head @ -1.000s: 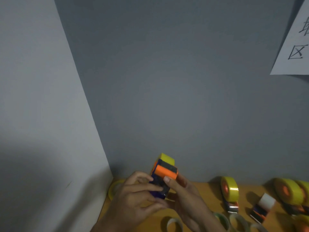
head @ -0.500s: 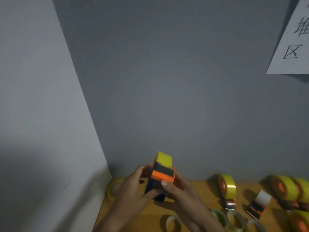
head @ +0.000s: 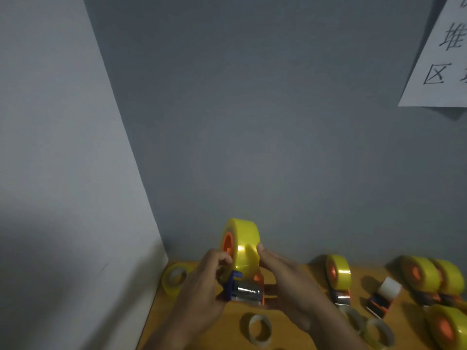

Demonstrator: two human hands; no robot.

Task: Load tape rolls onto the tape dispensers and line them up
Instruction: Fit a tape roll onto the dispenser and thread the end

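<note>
**Inspector:** Start nearest the camera. What lay closest, relative to the held dispenser?

**Assistant:** A bare cardboard tape core (head: 259,330) lay on the orange-brown wooden tabletop (head: 227,332) just in front of it, with more pale cores (head: 378,333) to its right. I judged them spent and set aside.

**Inspector:** And the dispenser itself?

**Assistant:** The blue-and-orange handheld tape dispenser with the shiny metal plate (head: 246,290) sat between both hands, carrying a glossy yellow tape roll on an orange hub (head: 241,245). The left hand (head: 202,286) curled its fingers round the blue side. The right hand (head: 290,281) cupped the other side, thumb pressed on the roll's face, presumably steadying it while it seated.

**Inspector:** Further out?

**Assistant:** Right of it, a loaded yellow-roll dispenser (head: 338,276) stood upright, then a small dispenser with a white roll (head: 384,294), tilted, then a cluster of loaded yellow dispensers (head: 429,276). They looked grouped, not yet in line. Left of it, a loose yellow tape roll (head: 174,277) rested near the grey wall (head: 278,122).
</note>
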